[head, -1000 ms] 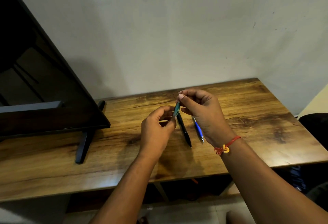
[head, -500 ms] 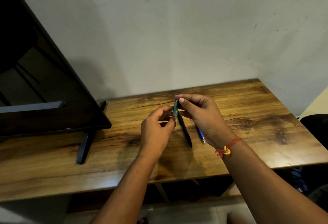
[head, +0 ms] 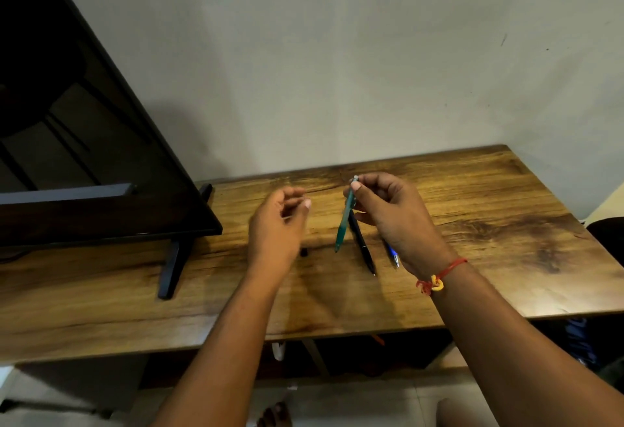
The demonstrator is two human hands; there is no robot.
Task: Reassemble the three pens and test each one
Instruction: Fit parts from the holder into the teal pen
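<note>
My right hand (head: pixel 388 213) pinches the top end of a green pen (head: pixel 344 224), which hangs tip-down above the wooden table (head: pixel 472 224). My left hand (head: pixel 277 224) hovers to the left of the pen, fingers loosely curled, holding nothing. A black pen (head: pixel 363 247) lies on the table just behind the green one. Mostly hidden under my right wrist is a blue pen (head: pixel 392 254); only its tip end shows. A small dark piece (head: pixel 304 252) sits on the table below my left hand.
A dark TV screen (head: pixel 84 139) on a black stand foot (head: pixel 172 267) fills the left side of the table. A plain wall rises right behind the table. The table's right edge ends near a dark chair (head: pixel 607 237).
My left hand has let go of the green pen and moved left. The right hand now holds the pen alone, hanging down.
</note>
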